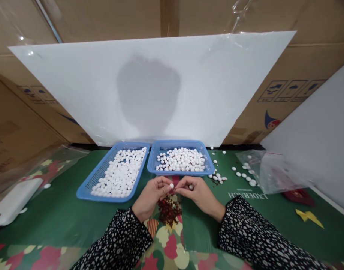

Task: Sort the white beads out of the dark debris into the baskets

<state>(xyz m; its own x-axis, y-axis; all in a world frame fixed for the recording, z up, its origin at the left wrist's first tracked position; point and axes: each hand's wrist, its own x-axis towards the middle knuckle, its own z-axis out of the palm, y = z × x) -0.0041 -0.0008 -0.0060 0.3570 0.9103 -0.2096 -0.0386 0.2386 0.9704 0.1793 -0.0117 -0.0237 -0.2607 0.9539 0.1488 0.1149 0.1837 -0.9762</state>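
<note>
Between the thumb and fingertips of my left hand (155,193) is a small white ball (171,185), smooth and round. My right hand (198,193) is closed in a pinch just to its right; whatever its fingertips grip is too small to name. A pale round bit shows among its curled fingers. Below both hands lies a pile of dark red, stem-like scraps (169,212). Just beyond the hands stands a blue mesh basket (177,173) of white balls with some red bits among them. To its left, another blue basket (81,193) holds many more white balls.
Loose white balls (252,183) lie at the right beside a clear plastic bag (278,172). Yellow scraps (309,216) rest near the right edge. A white handled object (16,200) and another clear bag (62,159) are at left. A white board (205,86) stands behind.
</note>
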